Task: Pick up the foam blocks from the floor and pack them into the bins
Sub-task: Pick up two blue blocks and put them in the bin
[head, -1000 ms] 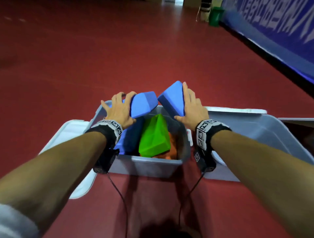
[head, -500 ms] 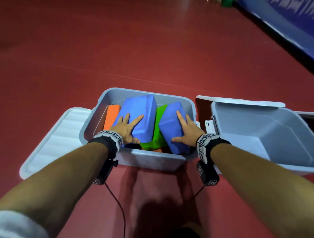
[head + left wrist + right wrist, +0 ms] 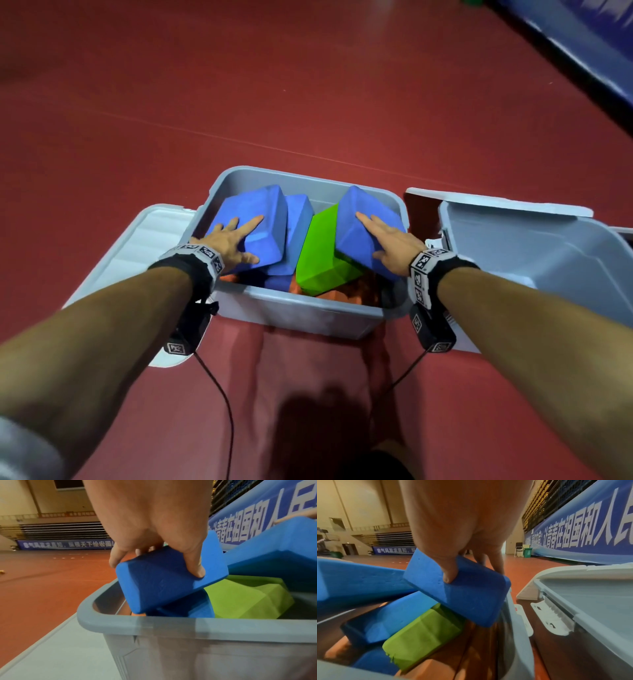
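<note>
A grey bin (image 3: 301, 310) on the red floor holds several foam blocks: a green block (image 3: 322, 253) in the middle, a blue one (image 3: 299, 219) beside it, orange ones (image 3: 342, 296) underneath. My left hand (image 3: 233, 240) grips a blue block (image 3: 260, 212) tilted over the bin's left side, with the thumb (image 3: 195, 569) on one face and the fingers on the opposite face. My right hand (image 3: 390, 240) grips a second blue block (image 3: 370, 219) tilted at the bin's right side, with the thumb (image 3: 450, 574) pressed into it.
An empty second grey bin (image 3: 513, 260) stands close on the right, with a white lid (image 3: 479, 202) behind it. The first bin's lid (image 3: 144, 246) lies on the floor to the left. A blue banner wall (image 3: 582, 41) runs along the far right.
Both hands brought their blue blocks down from above the bin into it, then moved them apart toward the left and right sides. The green block now shows between them.
</note>
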